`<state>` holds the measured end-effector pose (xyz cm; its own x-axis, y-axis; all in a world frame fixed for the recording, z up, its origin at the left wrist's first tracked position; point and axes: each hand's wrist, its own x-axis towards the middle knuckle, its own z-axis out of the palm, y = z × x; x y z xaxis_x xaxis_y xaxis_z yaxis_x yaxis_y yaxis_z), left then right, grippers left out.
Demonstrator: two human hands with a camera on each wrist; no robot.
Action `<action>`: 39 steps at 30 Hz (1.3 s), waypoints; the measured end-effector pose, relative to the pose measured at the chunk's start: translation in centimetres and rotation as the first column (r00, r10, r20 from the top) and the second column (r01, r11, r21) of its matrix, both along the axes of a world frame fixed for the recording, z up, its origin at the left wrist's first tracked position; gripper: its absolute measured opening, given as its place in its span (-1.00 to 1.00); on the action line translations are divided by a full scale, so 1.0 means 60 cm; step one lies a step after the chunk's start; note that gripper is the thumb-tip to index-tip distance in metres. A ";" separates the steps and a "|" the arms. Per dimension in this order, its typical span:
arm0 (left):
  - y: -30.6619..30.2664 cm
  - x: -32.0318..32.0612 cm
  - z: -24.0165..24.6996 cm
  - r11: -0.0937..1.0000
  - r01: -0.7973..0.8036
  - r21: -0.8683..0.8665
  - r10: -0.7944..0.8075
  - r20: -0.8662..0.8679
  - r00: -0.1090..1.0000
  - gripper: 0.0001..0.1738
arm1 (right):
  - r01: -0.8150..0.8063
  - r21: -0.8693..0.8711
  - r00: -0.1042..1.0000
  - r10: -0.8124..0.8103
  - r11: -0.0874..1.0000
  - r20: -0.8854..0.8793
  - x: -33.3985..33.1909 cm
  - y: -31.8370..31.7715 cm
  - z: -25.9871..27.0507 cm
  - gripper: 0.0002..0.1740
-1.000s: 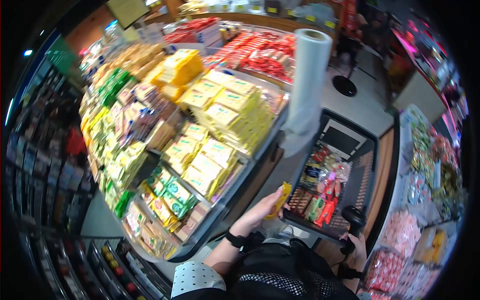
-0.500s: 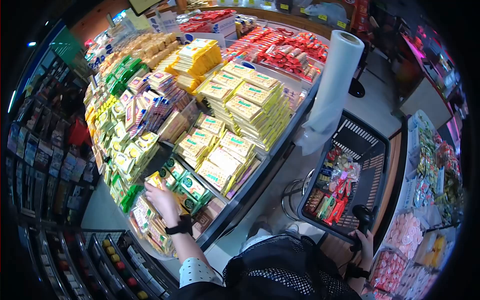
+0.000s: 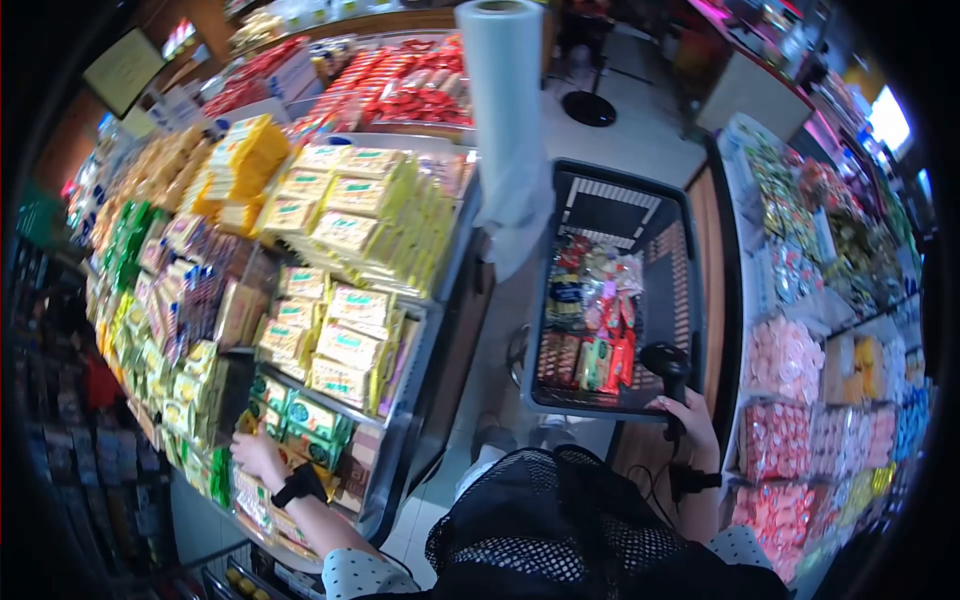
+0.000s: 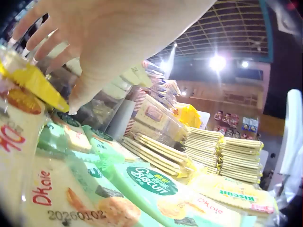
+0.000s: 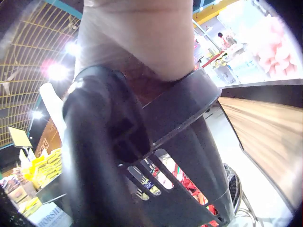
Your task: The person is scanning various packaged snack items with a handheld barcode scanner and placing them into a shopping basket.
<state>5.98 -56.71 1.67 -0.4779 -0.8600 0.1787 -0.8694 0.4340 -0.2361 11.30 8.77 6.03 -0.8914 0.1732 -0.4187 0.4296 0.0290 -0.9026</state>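
At the biscuit display in the head view, my left hand (image 3: 262, 458) reaches down among wrapped biscuit packs. In the left wrist view, its thumb and fingers are on either side of a yellow biscuit pack (image 4: 35, 85), tilted above other packs. Green biscuit packs (image 4: 151, 182) lie just beside it. My right hand (image 3: 692, 415) grips a black handle with a rounded head (image 3: 668, 362) at the near edge of a black shopping basket (image 3: 690, 290). Several wrapped snacks (image 3: 600, 365) lie in the basket. The palm hides part of the handle in the right wrist view.
A roll of clear plastic bags (image 3: 500, 110) stands at the display's corner. Stacked yellow biscuit packs (image 3: 350, 230) and red packets (image 3: 400, 85) fill the stand. To the right, bins of pink wrapped sweets (image 3: 785, 360) line a wood-sided counter (image 3: 712, 260).
My left hand has moved left from near the basket to the display, a yellow pack at its fingertips. The head view has turned right. My right hand stays at the black handle.
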 end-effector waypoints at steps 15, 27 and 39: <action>0.534 -0.148 0.336 -0.391 0.765 0.512 -0.502 -0.815 0.289 -0.69 | -0.012 -0.014 0.998 0.012 1.000 -0.056 -0.001 0.054 -0.022 -0.73; 1.033 -0.203 -0.289 -0.325 0.475 0.818 -0.933 -0.196 -0.301 -0.29 | -0.070 0.107 0.987 0.084 0.992 -0.135 -0.009 0.109 -0.026 -0.72; 1.112 -0.150 -0.333 0.403 0.699 0.590 -0.883 0.451 0.128 -0.40 | -0.206 0.353 0.954 0.268 0.913 -0.136 -0.011 0.139 -0.061 -0.52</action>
<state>-3.04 9.99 -18.28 -0.7884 0.1188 -0.6035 0.3583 0.8862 -0.2937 10.62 17.12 2.37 -0.9776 0.0484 -0.2050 0.2061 0.4203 -0.8837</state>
